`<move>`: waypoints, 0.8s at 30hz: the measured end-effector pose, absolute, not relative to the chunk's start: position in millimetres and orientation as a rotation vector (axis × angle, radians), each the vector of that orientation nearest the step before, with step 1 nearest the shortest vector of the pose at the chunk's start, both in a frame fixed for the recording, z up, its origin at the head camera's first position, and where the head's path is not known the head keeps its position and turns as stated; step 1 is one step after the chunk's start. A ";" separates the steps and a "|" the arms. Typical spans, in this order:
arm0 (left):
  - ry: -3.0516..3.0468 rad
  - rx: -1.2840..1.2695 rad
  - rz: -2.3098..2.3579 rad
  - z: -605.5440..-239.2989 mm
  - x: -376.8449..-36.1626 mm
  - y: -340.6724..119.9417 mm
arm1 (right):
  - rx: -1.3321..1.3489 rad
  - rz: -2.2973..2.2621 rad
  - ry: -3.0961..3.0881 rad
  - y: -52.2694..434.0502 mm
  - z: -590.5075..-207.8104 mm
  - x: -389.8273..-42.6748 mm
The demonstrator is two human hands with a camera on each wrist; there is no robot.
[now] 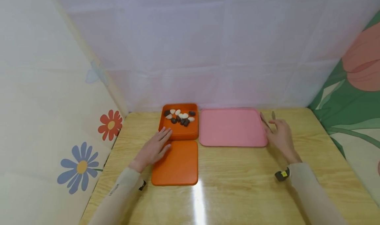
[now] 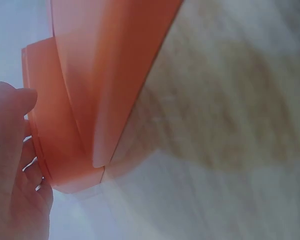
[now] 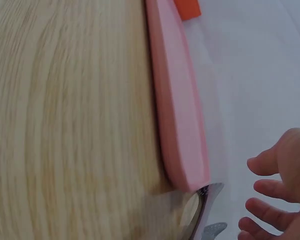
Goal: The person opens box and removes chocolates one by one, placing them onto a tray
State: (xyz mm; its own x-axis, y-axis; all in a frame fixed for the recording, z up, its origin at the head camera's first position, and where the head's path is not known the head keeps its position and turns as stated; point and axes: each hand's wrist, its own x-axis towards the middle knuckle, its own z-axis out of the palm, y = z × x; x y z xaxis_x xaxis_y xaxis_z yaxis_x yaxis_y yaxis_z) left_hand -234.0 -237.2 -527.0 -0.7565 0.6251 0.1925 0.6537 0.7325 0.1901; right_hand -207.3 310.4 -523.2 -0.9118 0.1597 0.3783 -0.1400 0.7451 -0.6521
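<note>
My left hand [image 1: 152, 149] lies with fairly straight fingers over the near left corner of an orange box [image 1: 178, 132]. In the left wrist view its thumb and fingers [image 2: 32, 175] show along the box's side. Black and white pebbles [image 1: 185, 115] are gathered toward the back of the box. My right hand [image 1: 280, 137] hovers over metal tongs [image 1: 265, 122] at the right end of a pink tray [image 1: 233, 127]. In the right wrist view its fingers are parted and apart from the tongs [image 3: 204, 207], whose two ends point away from me.
A flat orange lid [image 1: 178, 165] lies in front of the box. The tray stands right beside the box, near the back edge of the wooden table [image 1: 234, 182]. A pale cloth wall [image 1: 184, 53] rises behind, with flowered cloths at both sides.
</note>
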 end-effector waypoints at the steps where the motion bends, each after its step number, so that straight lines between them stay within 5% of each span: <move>1: -2.810 -1.040 -0.380 -528.0 -234.0 -236.9 | -0.027 0.984 -2.549 312.6 -525.2 -208.8; 24: -2.859 -0.979 -0.446 -527.8 -231.0 -234.6 | -0.333 0.876 -2.772 331.0 -552.0 -229.1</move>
State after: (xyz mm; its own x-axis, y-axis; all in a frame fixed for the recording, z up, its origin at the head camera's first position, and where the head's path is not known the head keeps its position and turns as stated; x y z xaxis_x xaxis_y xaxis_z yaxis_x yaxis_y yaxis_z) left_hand -231.0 -234.6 -527.8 -0.7912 0.5862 0.1744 0.6114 0.7525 0.2448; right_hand -229.1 331.0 -552.0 -0.9512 0.2772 0.1357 0.1489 0.7973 -0.5849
